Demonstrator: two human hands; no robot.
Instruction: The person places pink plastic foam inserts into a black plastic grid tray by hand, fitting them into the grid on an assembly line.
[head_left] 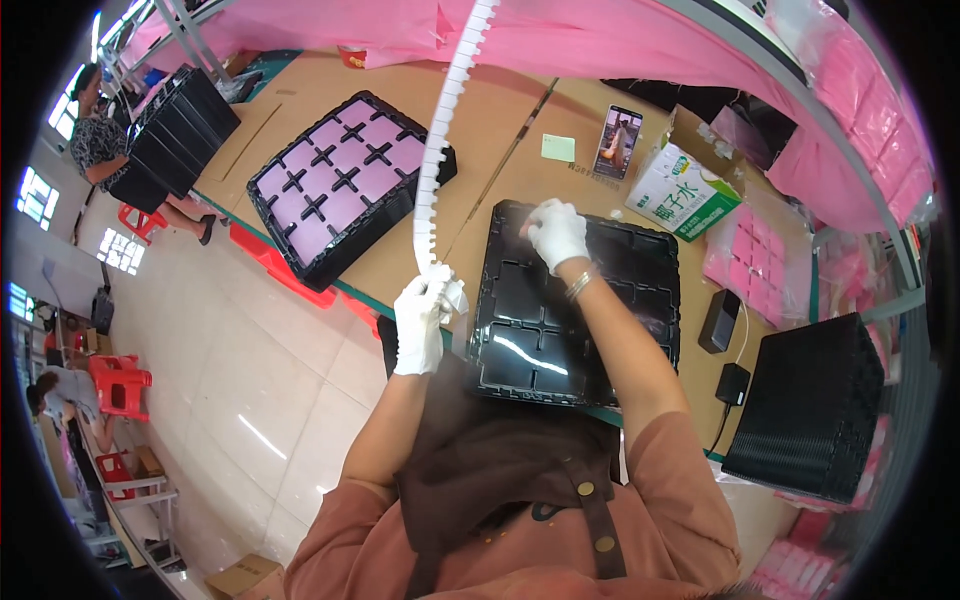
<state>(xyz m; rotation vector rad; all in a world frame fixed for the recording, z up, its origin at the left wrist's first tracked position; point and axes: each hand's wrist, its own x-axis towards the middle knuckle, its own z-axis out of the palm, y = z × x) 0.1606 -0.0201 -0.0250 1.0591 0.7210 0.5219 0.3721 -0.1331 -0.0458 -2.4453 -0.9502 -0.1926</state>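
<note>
My left hand (pixel 422 310), in a white glove, is closed around the lower end of a long white strip (pixel 440 140) with small tabs along its edge. The strip rises past the far side of the table. A small loose white piece hangs beside the left fingers. My right hand (pixel 557 236), also gloved, rests at the far part of a shiny black plastic tray (pixel 540 330) with moulded compartments. Its fingers are bunched together and point left; whatever they may pinch is hidden. The tray lies in front of me at the table's near edge.
A black tray stack with pink inserts (pixel 345 180) stands left on the cardboard-covered table (pixel 400 75). Beyond my right hand are a phone (pixel 618 140), a green note (pixel 558 148) and a carton (pixel 690 185). Stacked black trays (pixel 810 405) stand right. Other people are at left.
</note>
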